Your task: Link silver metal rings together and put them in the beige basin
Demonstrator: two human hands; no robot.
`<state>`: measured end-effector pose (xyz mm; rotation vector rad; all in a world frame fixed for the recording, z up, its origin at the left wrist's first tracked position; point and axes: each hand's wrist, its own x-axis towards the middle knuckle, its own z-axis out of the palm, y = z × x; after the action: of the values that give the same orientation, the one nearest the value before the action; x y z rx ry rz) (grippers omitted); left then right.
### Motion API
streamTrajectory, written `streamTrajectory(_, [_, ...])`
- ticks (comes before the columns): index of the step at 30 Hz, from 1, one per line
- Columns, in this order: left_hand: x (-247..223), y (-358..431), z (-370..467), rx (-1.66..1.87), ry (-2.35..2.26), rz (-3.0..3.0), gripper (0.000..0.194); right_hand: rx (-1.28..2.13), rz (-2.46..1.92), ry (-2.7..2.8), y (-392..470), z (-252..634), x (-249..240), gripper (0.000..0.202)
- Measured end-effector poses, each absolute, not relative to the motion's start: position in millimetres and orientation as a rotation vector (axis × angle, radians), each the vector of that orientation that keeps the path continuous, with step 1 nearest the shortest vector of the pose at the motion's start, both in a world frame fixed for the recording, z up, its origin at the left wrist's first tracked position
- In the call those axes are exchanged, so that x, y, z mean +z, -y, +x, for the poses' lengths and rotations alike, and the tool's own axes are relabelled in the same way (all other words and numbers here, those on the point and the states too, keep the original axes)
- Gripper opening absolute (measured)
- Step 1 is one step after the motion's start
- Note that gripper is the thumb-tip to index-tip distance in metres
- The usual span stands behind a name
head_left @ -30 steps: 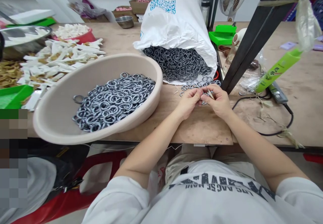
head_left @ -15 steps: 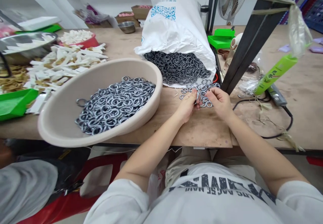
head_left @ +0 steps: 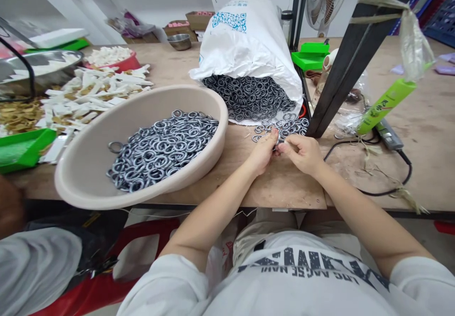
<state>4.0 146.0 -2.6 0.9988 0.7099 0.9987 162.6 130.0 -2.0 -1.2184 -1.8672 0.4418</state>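
My left hand is closed, with grey rings partly showing at its fingertips. The fingers of my right hand are pinched together and meet the left fingertips at these rings; what they hold is hidden. Just beyond both hands lies a loose pile of grey rings on the table. It spreads from the mouth of a white sack, which lies on its side and is full of the same rings. To the left stands a large beige basin with a heap of grey rings in it.
White and tan pieces cover the table's left side, by a green tray and a metal bowl. A dark metal post rises right of my hands, with a black cable beyond. Another person's sleeve is at lower left.
My right hand has moved left and down from the loose pile to my left hand, and their fingertips now meet. My left hand has hardly moved.
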Motion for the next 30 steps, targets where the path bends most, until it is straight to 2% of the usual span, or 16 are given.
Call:
streamTrajectory(4, [4,-148,-3,0.966,-0.685,1.002,0.055,0.421,-1.419,1.589,-149,175,-8,0.047])
streamTrajectory(11, [14,-164,-27,1.21,-0.723,0.96,0.042,0.147,-1.625,2.167,-137,153,-15,0.037])
streamTrajectory(15, [12,-167,-33,1.229,-0.735,1.007,0.034,0.085,-1.633,2.227,-137,146,-17,0.025])
streamTrajectory(19, [11,-167,-33,1.199,-0.712,0.93,0.033,0.3,-1.532,1.95,-148,158,-21,0.021])
streamTrajectory(23, [7,-166,-24,1.033,-0.794,0.709,0.017,0.646,-1.316,1.521,-154,168,-25,0.027])
streamTrajectory(27, [2,-160,-10,0.804,-0.791,0.648,0.025,0.964,-1.104,1.282,-152,159,-26,0.03])
streamTrajectory(30, [-1,-154,-1,0.762,-0.72,0.769,0.033,1.026,-1.053,1.275,-149,149,-25,0.031])
